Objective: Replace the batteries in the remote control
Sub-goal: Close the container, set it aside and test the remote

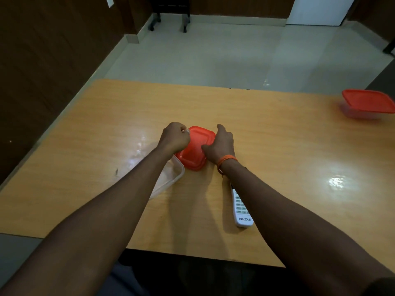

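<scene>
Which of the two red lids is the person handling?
The red lid at the middle of the table, between the left hand and right hand. The other red lid sits untouched at the far right edge.

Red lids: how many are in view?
2. One red lid at centre, between the left hand and right hand; the second lid tops a container at the table's far-right edge.

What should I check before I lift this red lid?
1. Left hand pinches the far corner of the red lid: ok.
2. Right hand steadies the lid's right side, thumb on top: ok.
3. Lid loose all round: cannot tell.
4. What is under the lid: cannot tell.
5. Remote lies on the table, apart from the lid, partly under the right forearm: ok.
</scene>
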